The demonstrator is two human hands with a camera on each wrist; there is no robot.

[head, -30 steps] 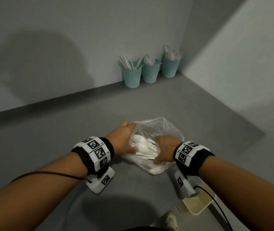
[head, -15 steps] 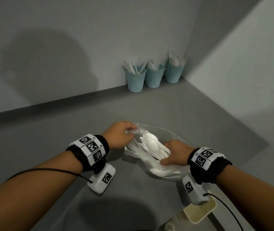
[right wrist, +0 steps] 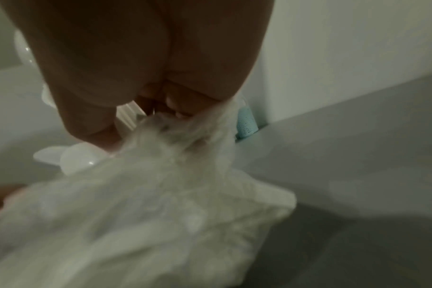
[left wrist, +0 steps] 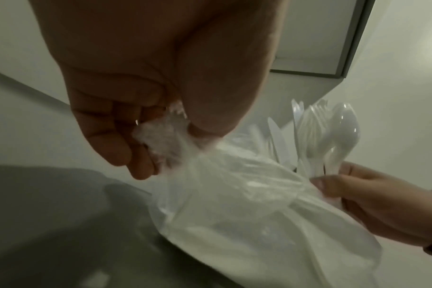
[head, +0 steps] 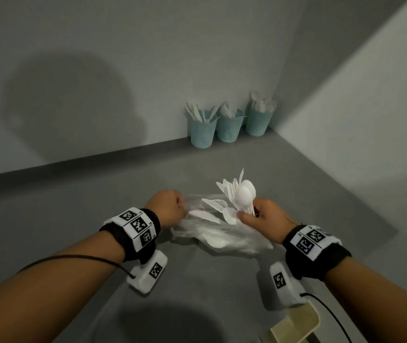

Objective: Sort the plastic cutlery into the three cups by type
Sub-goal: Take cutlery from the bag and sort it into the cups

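- A bundle of white plastic cutlery (head: 240,194) is shown fanned upward; spoon bowls, fork tines and knife blades are seen mixed together, glossy and translucent at the edges.
- The bundle is gripped by its handles in the clenched fingers (left wrist: 333,185) of the right hand (head: 264,219), just above the mouth of a clear plastic bag (head: 222,238).
- More white pieces are seen inside the bag, which lies crumpled on the bench (head: 222,280).
- A gathered fold of the bag is pinched between thumb and curled fingers of the left hand (head: 168,211).
- Three perforated teal cups (head: 228,127) stand side by side in the far corner, well apart from the bag, each already holding white cutlery.
- The bench is matte grey; pale grey walls meet behind the cups.
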